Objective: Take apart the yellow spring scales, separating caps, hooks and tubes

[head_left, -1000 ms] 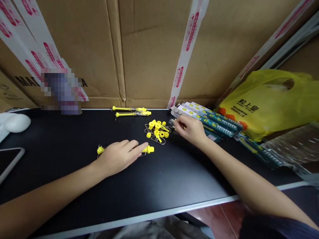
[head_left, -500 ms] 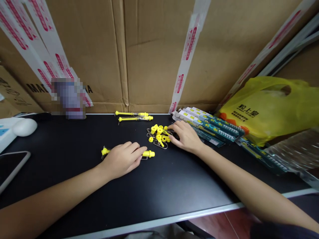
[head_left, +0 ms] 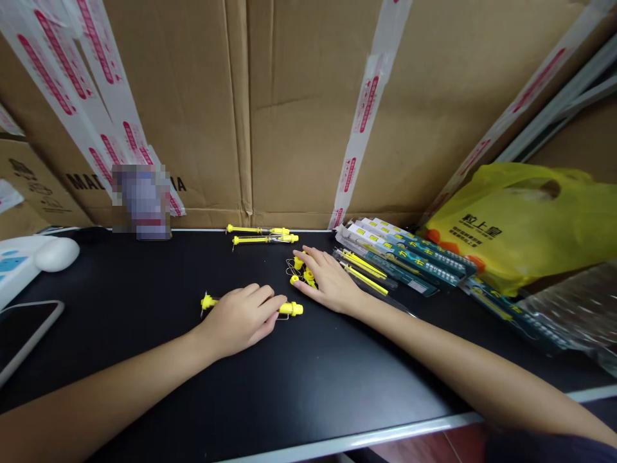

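My left hand (head_left: 238, 318) lies on the black table (head_left: 144, 360), fingers curled over a long yellow-tipped metal piece (head_left: 291, 309) whose two yellow ends stick out either side of it. My right hand (head_left: 328, 283) rests palm down, fingers stretched out, over a small pile of yellow plastic caps and wire clips (head_left: 301, 273); most of the pile is hidden under it. Two finished yellow-tipped pieces (head_left: 263, 235) lie side by side near the table's back edge.
Teal and white packets (head_left: 400, 254) are fanned out to the right of the pile, next to a yellow plastic bag (head_left: 520, 212). Taped cardboard boxes (head_left: 299, 103) wall off the back. A phone (head_left: 22, 331) and a white device (head_left: 33, 257) sit at the left.
My right hand has moved left from the packets onto the pile of yellow caps and flattened out. My left hand has stayed on its piece. The camera tilted slightly down.
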Demonstrator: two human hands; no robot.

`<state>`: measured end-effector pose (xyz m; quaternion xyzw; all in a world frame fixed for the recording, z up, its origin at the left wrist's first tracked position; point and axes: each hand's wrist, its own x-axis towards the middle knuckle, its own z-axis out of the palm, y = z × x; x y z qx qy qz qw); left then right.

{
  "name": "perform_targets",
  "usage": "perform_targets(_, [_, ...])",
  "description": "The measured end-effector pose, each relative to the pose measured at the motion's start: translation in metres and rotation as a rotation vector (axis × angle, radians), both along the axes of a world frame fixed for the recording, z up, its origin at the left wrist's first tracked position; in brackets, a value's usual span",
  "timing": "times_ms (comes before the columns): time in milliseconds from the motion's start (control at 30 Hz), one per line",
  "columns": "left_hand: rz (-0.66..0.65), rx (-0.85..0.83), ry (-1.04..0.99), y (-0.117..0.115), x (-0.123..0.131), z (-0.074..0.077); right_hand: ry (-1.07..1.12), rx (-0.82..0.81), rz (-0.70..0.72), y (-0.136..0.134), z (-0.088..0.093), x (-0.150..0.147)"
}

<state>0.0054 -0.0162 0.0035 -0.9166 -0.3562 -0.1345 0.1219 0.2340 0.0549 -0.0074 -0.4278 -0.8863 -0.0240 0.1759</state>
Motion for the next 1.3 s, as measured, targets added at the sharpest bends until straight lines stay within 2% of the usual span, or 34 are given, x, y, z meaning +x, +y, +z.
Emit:
perform_targets(300, [0.003, 0.0, 0.015, 0.001, 0.001, -0.001, 0.067, -0.039, 0.122, 0.009, -0.001, -0.027])
perform_targets(400, [-0.001, -0.013, 0.002, 0.001, 0.0, -0.001, 0.103, -0.055, 0.141, 0.008, 0.0, -0.028])
perform_targets(600, [-0.003, -0.017, -0.012, 0.0, -0.001, -0.002, 0.291, -0.009, 0.01, -0.005, 0.002, -0.009])
perform_targets(800, [0.002, -0.03, -0.01, 0.0, -0.001, -0.001, 0.398, -0.167, -0.11, -0.003, -0.006, -0.003])
perform_targets(1100, [0.004, -0.038, -0.007, 0.001, 0.0, -0.001, 0.511, -0.262, 0.072, 0.006, -0.004, -0.015])
perform_targets(1300, [-0.004, -0.042, -0.017, 0.001, 0.001, -0.001, 0.579, -0.152, 0.183, 0.013, 0.0, 0.002])
